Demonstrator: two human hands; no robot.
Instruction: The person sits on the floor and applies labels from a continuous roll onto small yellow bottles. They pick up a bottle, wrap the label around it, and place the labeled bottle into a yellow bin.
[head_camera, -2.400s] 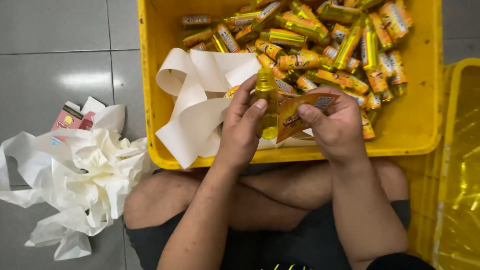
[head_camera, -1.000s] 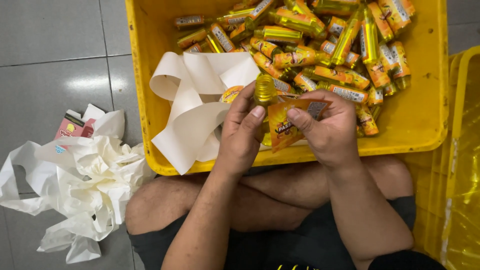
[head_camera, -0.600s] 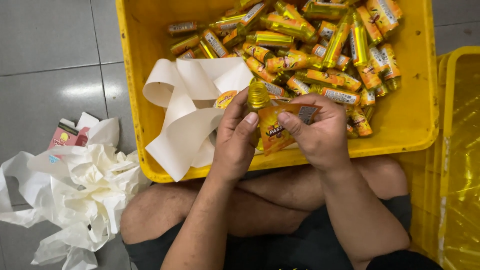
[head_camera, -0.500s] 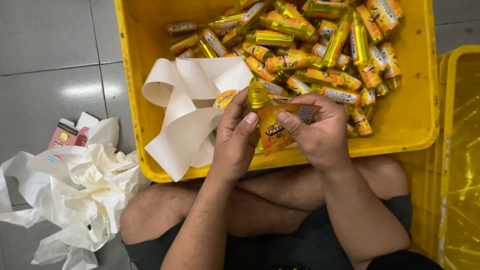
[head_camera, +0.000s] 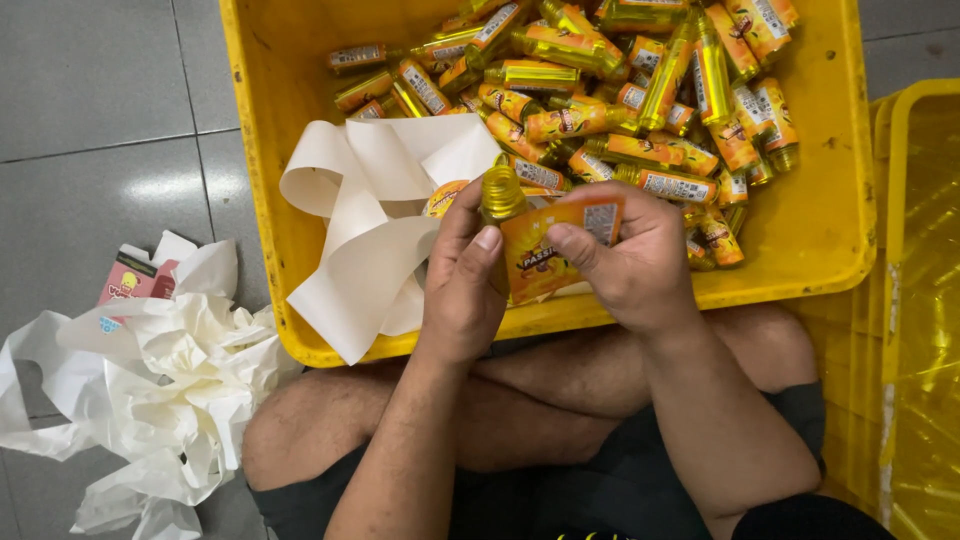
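The big yellow plastic bin has its near edge right under the hands. The left hand and right hand both grip a small yellow bottle with an orange label, between them, above the edge.

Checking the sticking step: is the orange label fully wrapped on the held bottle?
Not yet: the orange label stands out flat from the bottle, pinched by the right hand.

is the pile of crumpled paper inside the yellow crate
No, the crumpled paper lies on the floor left of the crate; only a flat strip drapes over its rim.
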